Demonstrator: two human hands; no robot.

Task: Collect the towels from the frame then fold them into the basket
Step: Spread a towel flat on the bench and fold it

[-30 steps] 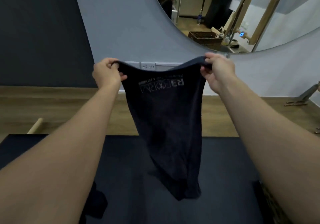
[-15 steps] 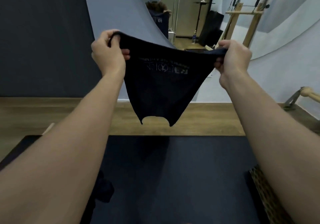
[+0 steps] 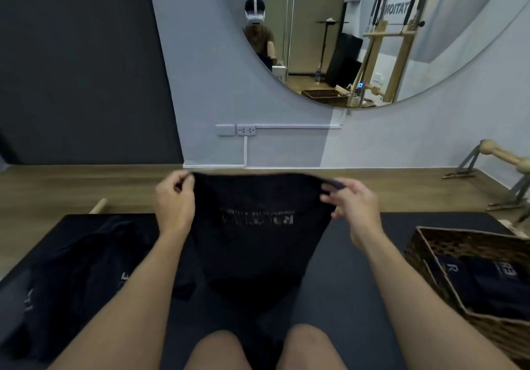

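Holding the towel (image 3: 258, 243) spread over the mat's (image 3: 341, 272) middle, left hand (image 3: 175, 206) and right hand (image 3: 357, 209) each have their grip pinched on a top corner. Folding appears underway; next, probably, join the corners, then move to the basket (image 3: 421, 252) at the right edge.

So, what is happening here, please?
A person holds a dark towel by its top edge, left hand at one corner and right hand at the other, above a dark mat. More loose towels lie on the mat to the left. A wicker basket at the right has folded towels inside.
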